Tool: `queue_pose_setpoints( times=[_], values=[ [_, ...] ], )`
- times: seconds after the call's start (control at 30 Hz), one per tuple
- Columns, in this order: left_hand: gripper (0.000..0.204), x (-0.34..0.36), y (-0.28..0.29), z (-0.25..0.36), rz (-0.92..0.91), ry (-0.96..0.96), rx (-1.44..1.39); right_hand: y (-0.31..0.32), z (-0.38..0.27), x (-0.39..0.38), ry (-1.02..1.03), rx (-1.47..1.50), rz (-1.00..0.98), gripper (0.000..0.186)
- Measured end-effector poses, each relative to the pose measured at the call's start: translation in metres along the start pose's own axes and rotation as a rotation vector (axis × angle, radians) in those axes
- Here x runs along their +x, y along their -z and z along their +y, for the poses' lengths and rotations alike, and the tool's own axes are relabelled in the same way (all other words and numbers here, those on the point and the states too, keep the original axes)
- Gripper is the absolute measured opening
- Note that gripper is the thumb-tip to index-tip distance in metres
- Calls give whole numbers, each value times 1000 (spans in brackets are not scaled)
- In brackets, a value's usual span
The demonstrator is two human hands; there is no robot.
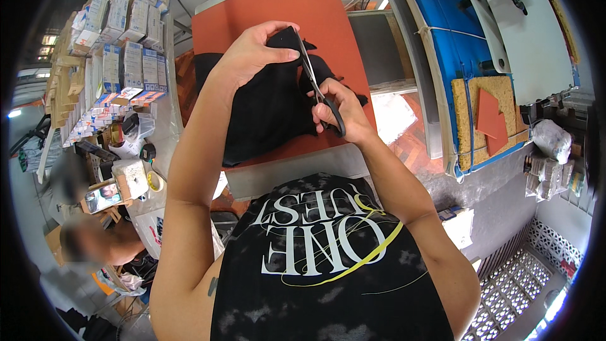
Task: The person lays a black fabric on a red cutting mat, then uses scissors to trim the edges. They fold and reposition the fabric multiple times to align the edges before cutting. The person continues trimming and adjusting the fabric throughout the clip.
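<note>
A: Who and what, from the left?
B: Stacked white-and-blue cartons [126,69] fill the far left, with another person [107,241] below them, well apart from the cutting.

A: And the left hand?
B: The left hand [249,55] is raised over a red-orange tabletop [265,6], thumb and fingers clamped on a small flat piece of black cloth [284,41]. A larger black spread [259,120] lies beneath, on the tabletop; whether the two are joined cannot be told.

A: What makes for good handling there?
B: Likely a taut, steady pinch, with the thumb kept clear of the blades, which run just beside its tip.

A: Further right?
B: Black-handled scissors [309,72] point up and away from the wearer, along the held piece's right edge. The right hand [339,104] works them, fingers closed around the handles. Whether the blades bite or merely lie alongside is unclear.

A: The best cut?
B: Probably short, even snips, keeping loose black fabric out of the blades' path.

A: Far right?
B: A yellowish board [464,104] carries red-orange offcuts [488,117].
</note>
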State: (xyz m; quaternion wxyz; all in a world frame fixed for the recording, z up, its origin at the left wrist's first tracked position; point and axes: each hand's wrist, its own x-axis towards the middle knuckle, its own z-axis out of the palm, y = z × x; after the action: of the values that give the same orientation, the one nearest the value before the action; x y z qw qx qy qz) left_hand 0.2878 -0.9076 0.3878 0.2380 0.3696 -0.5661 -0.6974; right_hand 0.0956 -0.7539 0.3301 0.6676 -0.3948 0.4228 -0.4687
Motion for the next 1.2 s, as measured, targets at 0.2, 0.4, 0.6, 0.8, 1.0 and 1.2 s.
queue_pose_setpoints(
  times=[0.2, 0.4, 0.6, 0.8, 1.0, 1.2],
  values=[
    [55, -1, 2, 1, -22, 42, 14, 2, -2, 3, -30, -97, -13, 59],
    [56, -4, 2, 1, -12, 3, 14, -3, 1, 0, -30, -18, 16, 56],
    [56, -7, -2, 2, -41, 35, 2, -3, 3, 3, 8, -17, 7, 58],
    [56, -9, -3, 3, -40, 38, 25, -4, 2, 0, -24, -30, -6, 62],
    [55, -13, -8, 7, -88, -3, 137, -5, 0, 3, 23, 0, 0, 54],
    [52, -15, -7, 8, -103, -43, 180, -3, 3, 0, -15, -3, 13, 49]
  ],
)
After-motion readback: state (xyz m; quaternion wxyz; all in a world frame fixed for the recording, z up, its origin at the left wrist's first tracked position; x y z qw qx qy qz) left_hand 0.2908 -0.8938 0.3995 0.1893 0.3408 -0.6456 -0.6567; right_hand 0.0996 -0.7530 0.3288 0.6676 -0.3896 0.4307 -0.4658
